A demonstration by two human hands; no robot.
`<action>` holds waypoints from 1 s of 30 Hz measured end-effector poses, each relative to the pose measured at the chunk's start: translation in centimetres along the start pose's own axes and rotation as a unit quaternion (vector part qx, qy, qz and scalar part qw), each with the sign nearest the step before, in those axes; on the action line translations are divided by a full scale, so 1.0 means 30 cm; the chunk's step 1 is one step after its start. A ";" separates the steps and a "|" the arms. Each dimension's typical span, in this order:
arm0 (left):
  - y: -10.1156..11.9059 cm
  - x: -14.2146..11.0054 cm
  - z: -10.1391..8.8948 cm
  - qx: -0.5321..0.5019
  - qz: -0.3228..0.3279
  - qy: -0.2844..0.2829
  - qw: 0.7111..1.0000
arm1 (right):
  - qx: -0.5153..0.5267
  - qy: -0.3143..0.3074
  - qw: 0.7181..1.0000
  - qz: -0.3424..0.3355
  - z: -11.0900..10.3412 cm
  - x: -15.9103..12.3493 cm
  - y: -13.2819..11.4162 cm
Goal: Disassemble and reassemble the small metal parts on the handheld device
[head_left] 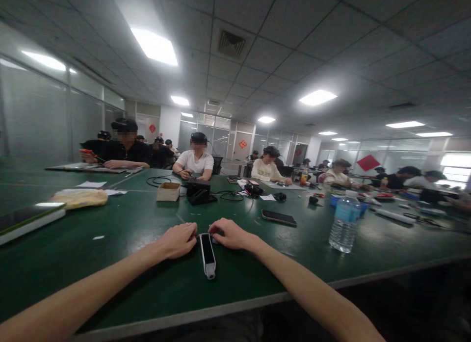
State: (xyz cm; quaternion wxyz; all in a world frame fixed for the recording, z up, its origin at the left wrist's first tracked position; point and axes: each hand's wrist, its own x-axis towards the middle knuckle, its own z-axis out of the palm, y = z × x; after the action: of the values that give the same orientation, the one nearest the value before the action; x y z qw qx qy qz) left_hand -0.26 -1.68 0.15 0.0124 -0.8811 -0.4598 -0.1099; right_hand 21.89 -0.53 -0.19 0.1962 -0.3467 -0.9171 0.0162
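My left hand lies palm down on the green table, its fingertips close beside a slim white-and-black oblong device. The device lies lengthwise between my hands, with a black top face and a white rim. My right hand rests at the device's far end, its fingertips reaching to that end. I cannot tell whether those fingers grip it. A small dark item may sit under these fingertips, mostly hidden.
A smartphone lies to the right, beside a plastic water bottle. Ahead stand a cardboard box and a black case among cables. A wrapped package lies left. Several co-workers sit along the table, which ends in an edge just before me.
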 end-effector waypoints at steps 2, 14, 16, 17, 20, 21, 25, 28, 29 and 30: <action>-0.004 0.003 0.001 -0.003 0.006 -0.003 1.000 | 0.001 0.000 1.000 0.000 0.001 0.001 0.006; 0.002 0.004 -0.006 0.009 0.006 -0.007 1.000 | 0.010 0.009 1.000 0.000 0.003 0.004 0.009; 0.003 0.003 -0.007 0.012 0.007 -0.006 1.000 | 0.008 0.010 1.000 0.003 0.004 0.004 0.008; 0.002 0.003 -0.006 0.013 0.007 -0.005 1.000 | 0.008 0.009 1.000 0.004 0.004 0.003 0.008; -0.002 0.006 -0.002 0.010 0.008 -0.005 1.000 | 0.006 0.006 1.000 0.006 0.000 0.004 0.004; -0.003 0.007 -0.001 0.010 0.009 -0.005 1.000 | 0.004 0.006 1.000 0.003 -0.005 0.004 0.004; 0.000 0.005 -0.001 0.021 0.014 -0.003 1.000 | -0.025 0.023 0.999 0.001 -0.035 0.000 0.019; 0.009 -0.002 -0.007 0.022 0.011 -0.005 1.000 | -0.077 0.027 0.996 0.047 -0.058 -0.015 0.067; 0.011 -0.003 -0.009 0.021 0.011 -0.006 1.000 | -0.098 0.014 0.993 0.071 -0.063 -0.021 0.089; 0.013 -0.005 -0.011 0.019 0.012 -0.010 1.000 | -0.119 0.000 0.988 0.099 -0.066 -0.028 0.113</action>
State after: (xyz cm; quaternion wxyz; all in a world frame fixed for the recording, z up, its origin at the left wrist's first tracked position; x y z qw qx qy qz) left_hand -0.09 -2.06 0.48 0.0261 -0.8870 -0.4516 -0.0924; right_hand 25.33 1.30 0.79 0.1512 -0.4564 -0.8737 -0.0735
